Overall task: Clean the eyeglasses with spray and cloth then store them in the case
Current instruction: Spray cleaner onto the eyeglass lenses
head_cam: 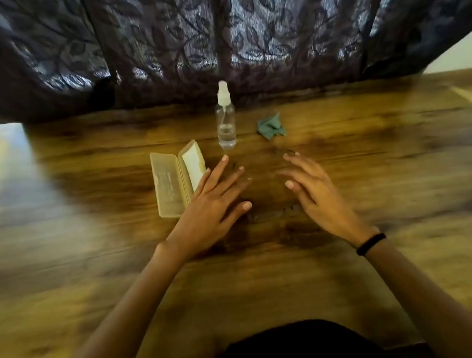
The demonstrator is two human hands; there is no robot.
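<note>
A thin-framed pair of eyeglasses lies on the wooden table between my hands, faint and blurred. My left hand hovers to its left with fingers spread and straight, holding nothing. My right hand is to its right, fingers relaxed and apart, also empty. Just left of my left hand a beige glasses case lies open, its lid raised. Behind the hands stands a clear spray bottle with a white nozzle. To the bottle's right a crumpled green cloth rests on the table.
The wooden table stretches wide on both sides. A dark patterned curtain hangs along its far edge, right behind the bottle. A black band is on my right wrist.
</note>
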